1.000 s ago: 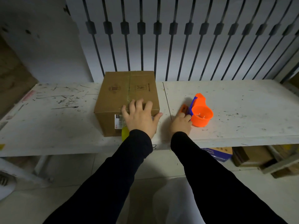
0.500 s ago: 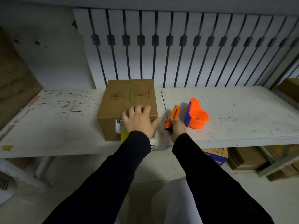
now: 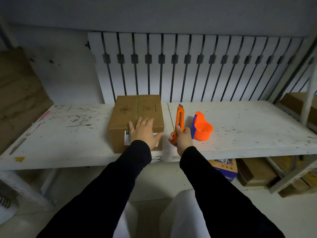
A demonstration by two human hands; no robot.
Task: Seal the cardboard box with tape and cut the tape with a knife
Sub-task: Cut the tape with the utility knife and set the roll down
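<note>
A closed brown cardboard box stands on the white table, with a strip of tape along its top seam. My left hand lies flat on the box's near top edge, fingers spread, covering the front of the seam. My right hand grips an orange utility knife by its lower end and holds it upright just right of the box. An orange and blue tape dispenser sits on the table right of the knife.
A white slatted panel leans against the wall behind the table. Brown cardboard stands at the left. Boxes and wooden pieces lie under the table at the right. A metal shelf frame rises at the far right.
My right hand picked the orange knife up off the table beside the dispenser and raised it upright. My left hand stayed on the box. The camera tilted up.
</note>
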